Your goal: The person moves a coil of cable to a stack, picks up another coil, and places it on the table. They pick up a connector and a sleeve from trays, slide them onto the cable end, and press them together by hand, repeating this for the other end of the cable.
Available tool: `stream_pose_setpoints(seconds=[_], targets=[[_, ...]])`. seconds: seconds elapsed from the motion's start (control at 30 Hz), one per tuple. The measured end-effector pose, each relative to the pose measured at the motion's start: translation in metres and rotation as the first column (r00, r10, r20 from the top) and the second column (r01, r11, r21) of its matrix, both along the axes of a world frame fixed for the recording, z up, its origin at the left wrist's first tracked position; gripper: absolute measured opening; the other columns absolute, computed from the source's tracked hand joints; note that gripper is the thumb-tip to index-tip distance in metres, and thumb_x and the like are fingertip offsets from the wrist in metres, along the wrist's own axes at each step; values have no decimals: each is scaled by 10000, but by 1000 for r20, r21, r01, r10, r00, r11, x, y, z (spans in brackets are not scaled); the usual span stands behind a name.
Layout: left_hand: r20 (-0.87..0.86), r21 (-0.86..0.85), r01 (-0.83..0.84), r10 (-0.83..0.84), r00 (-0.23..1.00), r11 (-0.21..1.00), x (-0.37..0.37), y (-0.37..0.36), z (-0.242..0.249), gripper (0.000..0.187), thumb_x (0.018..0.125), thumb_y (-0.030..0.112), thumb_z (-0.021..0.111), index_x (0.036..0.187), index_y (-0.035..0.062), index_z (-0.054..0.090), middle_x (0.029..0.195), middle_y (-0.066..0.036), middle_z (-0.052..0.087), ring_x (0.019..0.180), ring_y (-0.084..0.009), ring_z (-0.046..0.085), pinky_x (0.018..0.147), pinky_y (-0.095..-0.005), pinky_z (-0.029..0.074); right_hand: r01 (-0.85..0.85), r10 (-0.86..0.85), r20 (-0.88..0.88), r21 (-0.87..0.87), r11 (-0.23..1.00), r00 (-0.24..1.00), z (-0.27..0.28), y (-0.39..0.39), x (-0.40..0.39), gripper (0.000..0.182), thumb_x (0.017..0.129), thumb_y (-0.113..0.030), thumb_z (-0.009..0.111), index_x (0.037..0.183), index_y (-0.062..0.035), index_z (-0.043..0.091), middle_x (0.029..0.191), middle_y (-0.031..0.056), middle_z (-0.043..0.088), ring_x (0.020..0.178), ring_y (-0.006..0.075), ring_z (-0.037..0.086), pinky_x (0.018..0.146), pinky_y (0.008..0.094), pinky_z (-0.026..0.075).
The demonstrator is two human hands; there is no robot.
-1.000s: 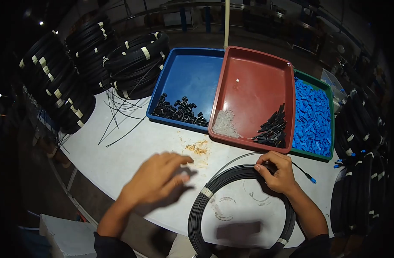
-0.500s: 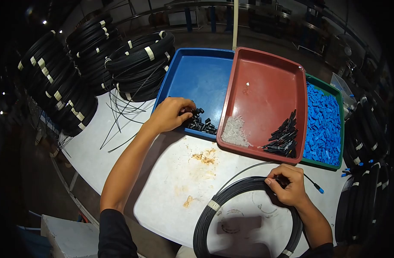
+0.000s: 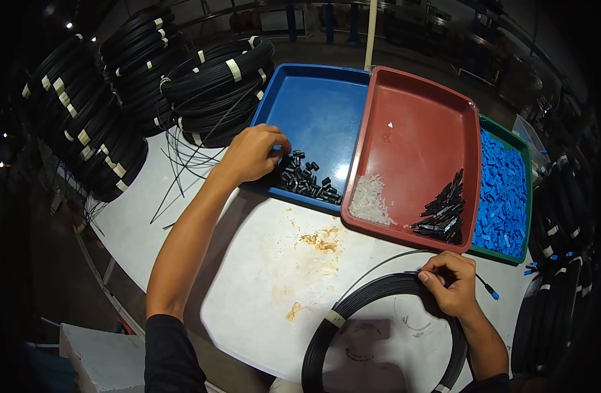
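My left hand (image 3: 253, 154) is over the near-left corner of the blue tray (image 3: 264, 98), beside small black parts (image 3: 308, 178); its fingers are bent and their tips are partly hidden. On the right, my right hand (image 3: 450, 281) pinches a thin black cable at the top of a black cable coil (image 3: 323, 337). The coil lies on the white table, bound with pale tape. A cable end with a blue connector (image 3: 495, 295) sticks out to the right of my right hand.
A red tray (image 3: 422, 108) holds clear pieces (image 3: 370, 202) and black slender parts (image 3: 443, 213). Right of it, a green tray (image 3: 526, 229) holds blue connectors (image 3: 500, 196). Stacked black coils (image 3: 84, 124) stand at the left, with more coils (image 3: 556, 314) at the right edge.
The view has shifted, moving the trays and coil slightly right. My left hand has moved left relative to the black parts, uncovering more of them. My right hand keeps its pinch.
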State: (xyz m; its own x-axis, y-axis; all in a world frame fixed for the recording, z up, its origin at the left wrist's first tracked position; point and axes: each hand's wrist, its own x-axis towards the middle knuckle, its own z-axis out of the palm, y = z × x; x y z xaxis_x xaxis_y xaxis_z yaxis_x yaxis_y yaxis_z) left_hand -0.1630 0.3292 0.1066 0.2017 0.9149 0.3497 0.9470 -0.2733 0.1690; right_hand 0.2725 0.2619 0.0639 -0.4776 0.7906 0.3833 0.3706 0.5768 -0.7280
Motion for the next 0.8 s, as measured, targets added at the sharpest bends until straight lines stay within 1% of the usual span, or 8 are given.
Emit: stream_pose_setpoints(seconds=[0.07,0.13,0.17,0.4,0.47,0.6,0.67,0.8], targets=[[25,-18,8,-7,1000,1000,2,4,-6,167,804,44,725,946,104,789,994,-71,728,967,-285,672,851,-415,541,14,-14,-14,12,1000,1000,0,0,-1,86,791,-35,784,812,-15,702,684,19,641,516,57,457,486,229,339],[-63,12,116,-115,991,993,6,6,-8,179,818,52,747,985,103,788,1025,-55,725,984,-272,670,858,-397,541,16,-16,-12,7,1000,1000,0,0,-1,85,792,-35,783,813,-15,703,683,20,640,516,57,456,488,229,339],[-109,17,100,-98,989,995,9,6,-8,200,822,84,763,1014,127,799,1026,-41,726,986,-263,663,863,-398,537,18,-18,-10,3,1000,1000,0,0,-1,84,794,-35,782,814,-14,703,683,20,639,517,57,455,490,228,340],[-230,16,99,-92,969,995,4,16,-18,217,822,81,759,1013,167,818,1036,-8,713,997,-223,634,872,-363,488,27,-27,-16,7,1000,1000,-1,-1,0,81,801,-39,780,819,-14,705,673,21,629,513,61,451,489,235,338],[-321,100,193,-152,935,976,2,14,-22,220,815,66,757,995,173,823,1039,8,707,994,-210,627,875,-347,463,10,-9,-10,23,1000,1000,-1,0,0,83,803,-43,782,821,-15,705,668,21,625,509,65,451,487,237,337],[-288,114,187,-148,946,976,4,13,-27,224,807,57,757,992,168,819,1065,7,695,1002,-210,620,879,-348,456,7,-7,-11,18,1000,1000,-2,-1,0,83,807,-46,781,820,-16,705,665,20,622,507,67,450,485,239,338],[-239,45,132,-117,964,990,7,11,-21,184,799,61,764,965,133,802,1093,-11,679,1030,-219,615,903,-361,456,9,-9,-7,21,1000,1000,-1,-1,0,83,808,-44,779,820,-16,703,666,21,623,507,68,452,484,241,339],[-163,26,123,-117,980,992,4,10,-19,156,789,75,776,943,94,765,1118,-30,664,1066,-224,605,935,-378,450,16,-16,-10,11,1000,1000,-3,-1,0,85,810,-45,779,825,-16,701,672,23,628,508,69,455,487,242,344]])
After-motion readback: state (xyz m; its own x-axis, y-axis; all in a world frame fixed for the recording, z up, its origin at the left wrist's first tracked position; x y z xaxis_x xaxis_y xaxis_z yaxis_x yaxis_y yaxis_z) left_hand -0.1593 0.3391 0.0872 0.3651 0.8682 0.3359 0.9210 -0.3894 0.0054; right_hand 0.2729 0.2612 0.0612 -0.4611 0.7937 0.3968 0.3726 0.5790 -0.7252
